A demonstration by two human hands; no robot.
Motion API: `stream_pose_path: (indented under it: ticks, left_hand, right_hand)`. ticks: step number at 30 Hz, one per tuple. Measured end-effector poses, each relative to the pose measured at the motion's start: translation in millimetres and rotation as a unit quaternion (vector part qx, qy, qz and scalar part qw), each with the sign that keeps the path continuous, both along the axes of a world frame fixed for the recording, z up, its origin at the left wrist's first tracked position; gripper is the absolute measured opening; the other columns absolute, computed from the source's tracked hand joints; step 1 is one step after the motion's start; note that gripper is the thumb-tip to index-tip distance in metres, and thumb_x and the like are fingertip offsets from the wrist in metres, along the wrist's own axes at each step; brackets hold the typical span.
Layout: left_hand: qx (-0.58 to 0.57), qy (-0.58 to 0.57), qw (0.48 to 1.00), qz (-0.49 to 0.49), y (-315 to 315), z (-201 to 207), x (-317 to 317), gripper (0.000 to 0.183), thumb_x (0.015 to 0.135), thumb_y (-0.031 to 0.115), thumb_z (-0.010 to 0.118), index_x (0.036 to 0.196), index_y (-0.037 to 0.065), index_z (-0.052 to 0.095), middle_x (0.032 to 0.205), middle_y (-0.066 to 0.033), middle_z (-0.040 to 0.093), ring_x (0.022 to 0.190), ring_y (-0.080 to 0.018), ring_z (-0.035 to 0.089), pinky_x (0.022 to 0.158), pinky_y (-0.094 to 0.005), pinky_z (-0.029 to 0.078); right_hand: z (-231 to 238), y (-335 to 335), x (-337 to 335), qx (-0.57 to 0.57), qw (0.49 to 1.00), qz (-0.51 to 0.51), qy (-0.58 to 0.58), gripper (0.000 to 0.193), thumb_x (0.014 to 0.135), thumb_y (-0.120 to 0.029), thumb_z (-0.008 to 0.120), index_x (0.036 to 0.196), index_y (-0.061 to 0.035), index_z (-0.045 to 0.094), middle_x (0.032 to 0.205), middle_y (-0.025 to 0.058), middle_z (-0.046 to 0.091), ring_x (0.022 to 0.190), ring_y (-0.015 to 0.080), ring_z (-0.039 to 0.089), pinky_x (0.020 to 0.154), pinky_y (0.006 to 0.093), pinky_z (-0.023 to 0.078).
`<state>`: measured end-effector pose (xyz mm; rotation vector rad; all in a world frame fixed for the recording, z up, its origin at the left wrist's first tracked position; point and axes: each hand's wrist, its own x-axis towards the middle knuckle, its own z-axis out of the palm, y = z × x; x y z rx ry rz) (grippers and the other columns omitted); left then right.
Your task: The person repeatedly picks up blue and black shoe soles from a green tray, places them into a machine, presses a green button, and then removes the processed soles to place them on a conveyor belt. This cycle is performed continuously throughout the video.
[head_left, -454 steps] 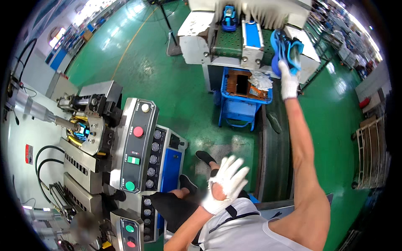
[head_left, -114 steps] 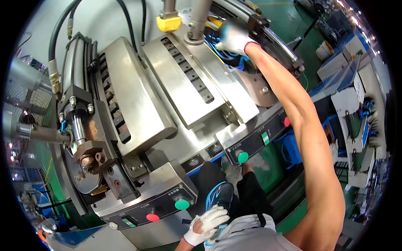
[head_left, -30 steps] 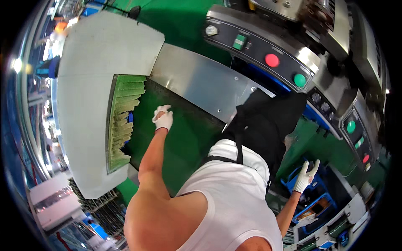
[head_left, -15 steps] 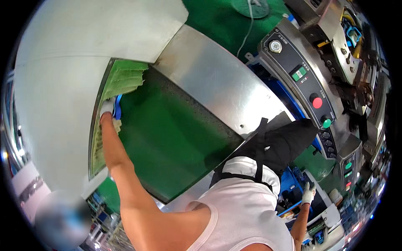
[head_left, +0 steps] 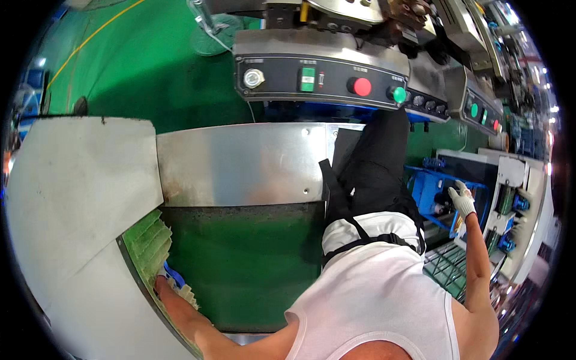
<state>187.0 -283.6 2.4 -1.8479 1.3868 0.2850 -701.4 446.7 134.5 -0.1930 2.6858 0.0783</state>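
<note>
At lower left, my left hand (head_left: 161, 277) reaches in among the hanging green strips (head_left: 149, 243) at the side of a white housing. Right beside it is a bright blue band-like piece (head_left: 174, 275). My left fingers are hidden there, so whether they hold the piece does not show. My right hand (head_left: 462, 200), in a white knitted glove, is stretched out to the right with its fingers apart. It hovers over or beside a blue crate (head_left: 427, 193) with dark items inside, and nothing shows in its grasp.
A green belt (head_left: 240, 264) lies left of my body, bordered by a metal plate (head_left: 240, 168). Ahead stands a control panel (head_left: 324, 78) with red and green buttons. The white housing (head_left: 78, 180) fills the left. A pale rack (head_left: 510, 222) with green and blue parts stands right.
My view has turned, so the control panel now lies across the top and the housing sits lower left. My left hand stays among the strips; my right hand's fingers now point toward the crate.
</note>
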Motion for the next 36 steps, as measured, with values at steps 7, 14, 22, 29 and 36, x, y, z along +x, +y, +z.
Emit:
stream_pose_path:
  ticks: [7,14,22,29,36]
  left_hand:
    - [0.036,0.187,0.966,-0.175,33,18,-123,0.078,0.102,0.065,0.050,0.155,0.008,0.054,0.159,-0.0201,0.053,0.146,-0.0432,0.047,0.123,-0.0439,0.035]
    - [-0.056,0.317,0.945,0.051,160,48,-302,0.085,0.099,0.071,0.051,0.153,0.005,0.051,0.141,-0.0324,0.062,0.135,-0.0440,0.059,0.113,-0.0492,0.046]
    - [-0.155,0.500,0.791,-0.317,221,68,-316,0.073,0.072,0.028,0.093,0.137,0.010,0.065,0.143,-0.0133,0.060,0.128,-0.0382,0.059,0.105,-0.0493,0.051]
    - [-0.232,0.511,0.758,-0.333,199,98,-426,0.016,0.093,0.016,0.076,0.106,0.008,0.070,0.103,-0.0134,0.070,0.092,-0.0351,0.071,0.078,-0.0440,0.057]
    - [-0.094,0.638,0.666,-0.376,220,219,-587,0.023,0.088,0.011,0.077,0.111,0.005,0.074,0.098,-0.0143,0.071,0.088,-0.0330,0.071,0.077,-0.0417,0.058]
  right_hand:
    - [-36,41,45,-0.043,0.998,-0.044,-0.005,0.056,0.102,-0.039,0.066,0.144,-0.0020,0.061,0.136,0.0235,0.068,0.127,0.0386,0.064,0.109,0.0453,0.049]
    - [-27,-109,53,-0.145,0.980,0.129,-0.033,0.058,0.104,-0.026,0.066,0.154,-0.0028,0.052,0.148,0.0203,0.063,0.131,0.0310,0.065,0.107,0.0419,0.052]
    - [42,-294,117,-0.418,0.866,0.117,-0.249,0.061,0.097,-0.008,0.068,0.154,0.0001,0.050,0.143,0.0202,0.063,0.121,0.0284,0.069,0.104,0.0390,0.056]
    - [18,-397,210,-0.429,0.743,0.437,-0.270,0.078,0.085,-0.043,0.081,0.141,0.0052,0.055,0.134,0.0308,0.063,0.124,0.0466,0.063,0.104,0.0464,0.052]
    - [-9,-400,191,-0.521,0.725,0.355,-0.279,0.058,0.088,-0.038,0.076,0.130,-0.0029,0.059,0.116,0.0253,0.070,0.103,0.0399,0.072,0.087,0.0471,0.057]
